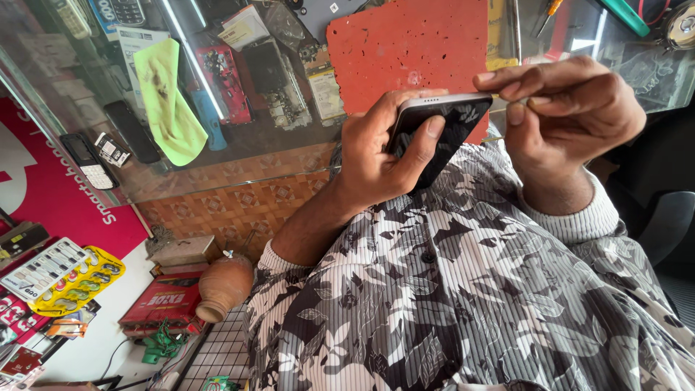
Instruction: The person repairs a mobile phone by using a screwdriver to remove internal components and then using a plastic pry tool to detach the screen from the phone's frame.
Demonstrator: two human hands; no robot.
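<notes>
Head view: the left hand [376, 163] is closed around a dark phone [434, 134], held on edge above the patterned shirt [463, 289]. The right hand [572, 116] pinches a thin pin [495, 137] at the phone's side. Judged step: probing the edge; next calls for steady, straight pressure.

phone back: my left hand [376, 156] covers most of the phone [441, 130], so its rear is hidden.
tool: only a thin tip shows below my right hand [565, 119]; its kind is too small to tell.
counter [239, 156]: cut off at the top edge.
parts under glass: blurred by reflections.
my forearms: hidden in patterned sleeves.
</notes>
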